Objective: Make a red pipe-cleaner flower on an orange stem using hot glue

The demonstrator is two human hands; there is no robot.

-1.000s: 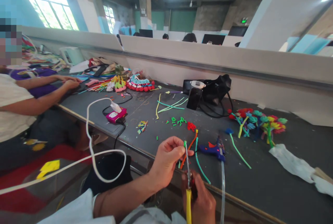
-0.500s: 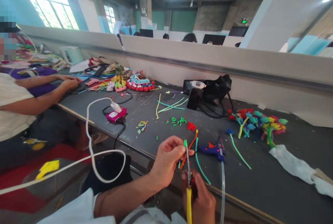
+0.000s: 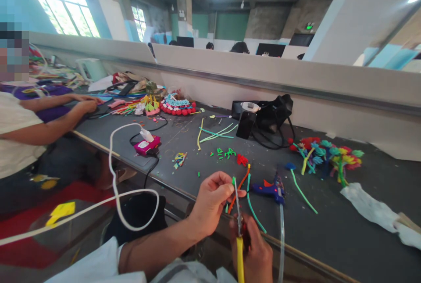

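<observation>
Between the thumb and finger of my left hand (image 3: 213,199) is a small green pipe cleaner piece (image 3: 233,180). My right hand (image 3: 255,248) is closed around yellow-handled scissors (image 3: 239,248), blades pointing up at the green piece. On the table just beyond lie green pieces (image 3: 226,153) and a small red heap (image 3: 242,159). An orange pipe cleaner stem (image 3: 243,180) and a teal stem (image 3: 254,206) lie beside my hands. A blue glue gun (image 3: 269,190) rests to their right.
A pink power socket (image 3: 147,145) with a white cable sits left on the dark table (image 3: 345,226). Colourful pipe cleaner flowers (image 3: 345,160) lie at right. A phone (image 3: 246,123) leans by a black bag (image 3: 276,114). A co-worker's arms (image 3: 49,120) reach in at far left.
My hands hold nearly the same pose, with the scissors shifted very slightly against the green piece. At the left, the co-worker's head has moved a little further into view.
</observation>
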